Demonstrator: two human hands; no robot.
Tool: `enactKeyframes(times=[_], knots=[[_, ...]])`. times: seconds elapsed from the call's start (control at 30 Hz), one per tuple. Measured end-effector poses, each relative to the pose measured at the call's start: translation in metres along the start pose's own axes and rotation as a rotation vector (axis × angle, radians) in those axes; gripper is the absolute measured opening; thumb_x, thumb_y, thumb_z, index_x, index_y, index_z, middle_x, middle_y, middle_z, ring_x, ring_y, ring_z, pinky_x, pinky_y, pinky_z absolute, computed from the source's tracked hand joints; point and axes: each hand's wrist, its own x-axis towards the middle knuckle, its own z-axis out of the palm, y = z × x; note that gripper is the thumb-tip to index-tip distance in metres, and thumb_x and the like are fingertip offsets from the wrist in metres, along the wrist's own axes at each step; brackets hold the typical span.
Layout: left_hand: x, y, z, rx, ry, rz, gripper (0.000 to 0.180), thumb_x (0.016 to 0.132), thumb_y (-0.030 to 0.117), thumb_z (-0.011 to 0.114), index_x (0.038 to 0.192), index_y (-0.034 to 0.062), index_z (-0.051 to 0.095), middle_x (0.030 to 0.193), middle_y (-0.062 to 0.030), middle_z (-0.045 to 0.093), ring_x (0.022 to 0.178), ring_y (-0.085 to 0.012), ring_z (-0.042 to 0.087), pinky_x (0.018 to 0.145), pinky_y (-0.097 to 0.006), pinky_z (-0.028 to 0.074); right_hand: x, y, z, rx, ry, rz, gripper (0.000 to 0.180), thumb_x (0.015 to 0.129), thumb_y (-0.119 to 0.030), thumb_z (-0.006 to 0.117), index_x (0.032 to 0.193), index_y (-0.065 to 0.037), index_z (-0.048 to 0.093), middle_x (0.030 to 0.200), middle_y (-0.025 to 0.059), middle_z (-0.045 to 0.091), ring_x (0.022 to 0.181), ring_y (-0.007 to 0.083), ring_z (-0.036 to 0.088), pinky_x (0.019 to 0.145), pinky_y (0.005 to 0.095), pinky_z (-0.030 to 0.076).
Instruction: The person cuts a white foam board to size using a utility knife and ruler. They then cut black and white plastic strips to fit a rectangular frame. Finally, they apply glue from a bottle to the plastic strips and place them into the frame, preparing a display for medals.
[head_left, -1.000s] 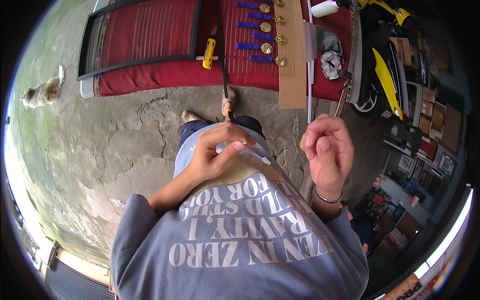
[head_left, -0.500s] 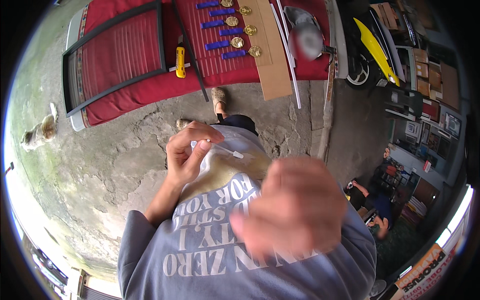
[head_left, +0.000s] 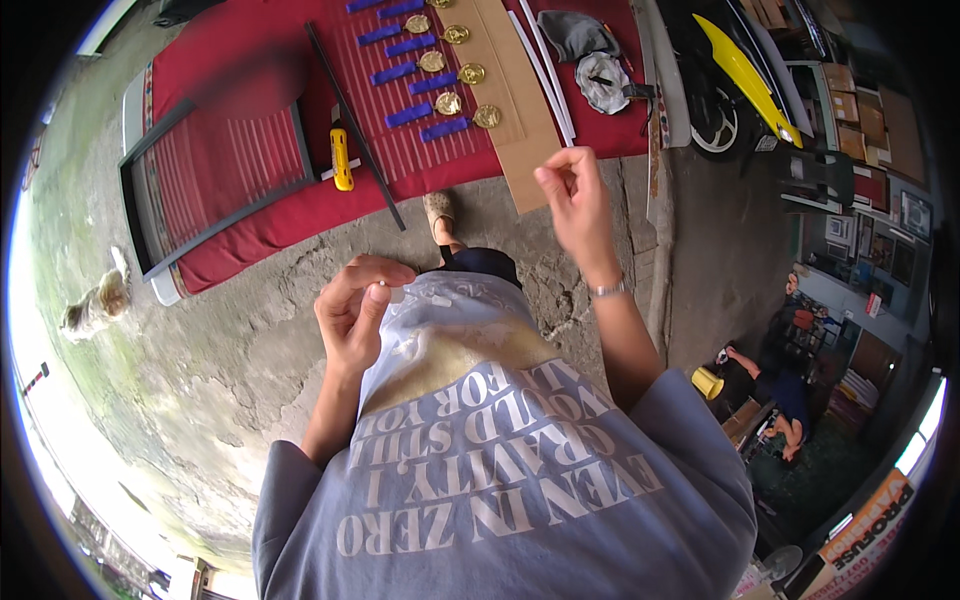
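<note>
Right hand (head_left: 582, 205) swung out toward the cardboard (head_left: 520, 120); left hand (head_left: 350, 310) pinching a white piece (head_left: 383, 284).

Half a second ago the right hand was a blur over the shirt (head_left: 520, 560); now it is raised in front of the cardboard's near end, thumb and fingers drawn together, so the hands stand well apart – whether anything fine lies in that right pinch cannot be told. The white piece, small and pale, sits between left thumb and fingers, above the soft, creased shirt. Beyond is the tabletop under smooth red cloth (head_left: 430, 180): round, shiny gold medals (head_left: 449, 103) on flat blue ribbons (head_left: 408, 114), slim white strips (head_left: 545, 80), a yellow cutter (head_left: 342, 165) – and a rigid black frame (head_left: 303, 145).
</note>
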Motion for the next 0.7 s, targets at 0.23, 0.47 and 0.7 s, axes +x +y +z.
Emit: enactKeyframes(times=[0.23, 0.47, 0.7], knots=[[0.033, 0.002, 0.019, 0.094, -0.001, -0.031, 0.017, 0.1, 0.012, 0.056, 0.098, -0.0047, 0.062, 0.097, -0.0169, 0.068, 0.092, -0.0234, 0.065, 0.083, -0.034, 0.051, 0.0, 0.334, -0.053, -0.1, 0.249, 0.681, 0.031, 0.104, -0.032, 0.05, 0.089, -0.005, 0.056, 0.068, 0.003, 0.056, 0.056, 0.0134, 0.051, 0.05, 0.0305, 0.041], [0.065, 0.006, 0.058, 0.18, 0.052, -0.104, 0.017, 0.1, 0.011, 0.055, 0.098, -0.0048, 0.062, 0.097, -0.0174, 0.068, 0.092, -0.0224, 0.065, 0.085, -0.034, 0.051, 0.056, 0.364, -0.056, 0.366, 0.242, 1.248, 0.047, 0.086, -0.05, 0.075, 0.102, -0.008, 0.06, 0.078, 0.0063, 0.064, 0.065, 0.0168, 0.061, 0.05, 0.0298, 0.045], [0.076, -0.003, 0.086, 0.236, 0.101, -0.18, 0.024, 0.103, 0.022, 0.053, 0.096, -0.0009, 0.058, 0.093, -0.0161, 0.066, 0.09, -0.0236, 0.063, 0.085, -0.037, 0.049, 0.024, 0.415, -0.087, 0.848, 0.075, 1.139, 0.031, 0.092, -0.036, 0.072, 0.108, -0.012, 0.061, 0.097, 0.0064, 0.068, 0.087, 0.0161, 0.063, 0.071, 0.0303, 0.05]])
